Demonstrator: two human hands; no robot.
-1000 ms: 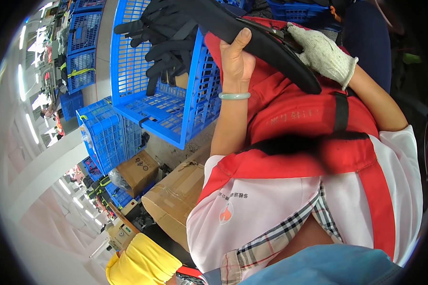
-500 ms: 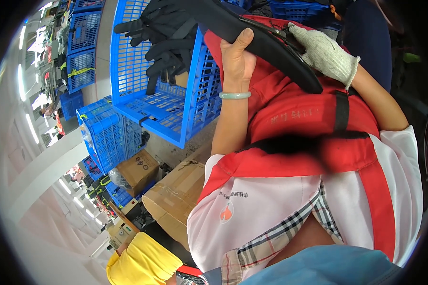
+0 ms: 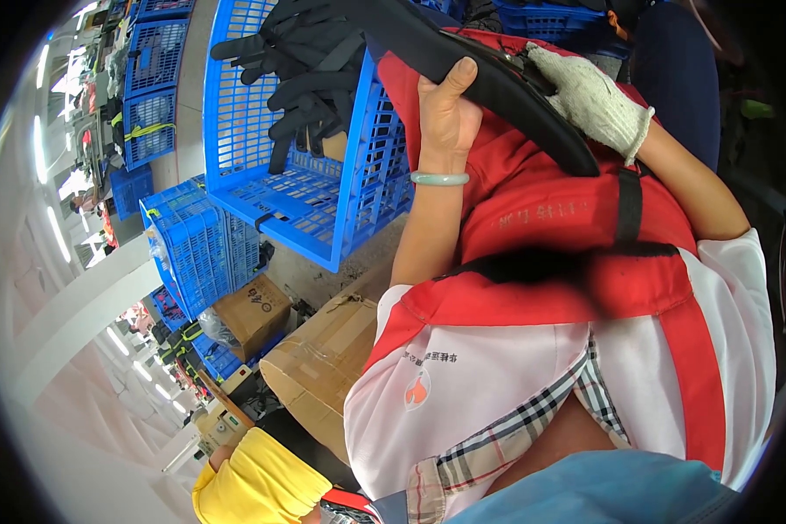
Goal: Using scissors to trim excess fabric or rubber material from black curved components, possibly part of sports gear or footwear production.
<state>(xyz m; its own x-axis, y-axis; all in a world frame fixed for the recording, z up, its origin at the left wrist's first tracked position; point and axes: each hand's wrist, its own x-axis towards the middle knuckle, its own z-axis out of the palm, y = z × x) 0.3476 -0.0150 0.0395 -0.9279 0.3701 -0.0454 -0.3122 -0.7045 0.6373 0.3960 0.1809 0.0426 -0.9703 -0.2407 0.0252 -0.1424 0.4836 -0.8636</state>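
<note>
A long, curved black padded strip (image 3: 520, 109) slants over my lap, its rounded end to the lower right. My bare left hand (image 3: 450, 109) grips it from the left, thumb on top, a pale green bangle on the wrist. In a white knitted glove, my right hand (image 3: 585, 98) is closed at the strip's far right edge. Beside its fingers shows a slim dark, shiny thing (image 3: 508, 59), partly hidden, whose kind I cannot make out. Several similar black padded pieces (image 3: 319, 83) lie heaped in a blue plastic crate (image 3: 349, 188) at my left.
A red apron (image 3: 541, 196) covers my lap. Cardboard boxes (image 3: 310, 354) and stacked blue crates (image 3: 203, 249) stand to the left. Another blue crate (image 3: 550, 22) is at the far side. A person in a yellow sleeve (image 3: 266, 480) is at the lower left.
My left hand and the black padded strip have shifted slightly right and nearer. The gloved right hand has moved slightly left. Both grips look the same.
</note>
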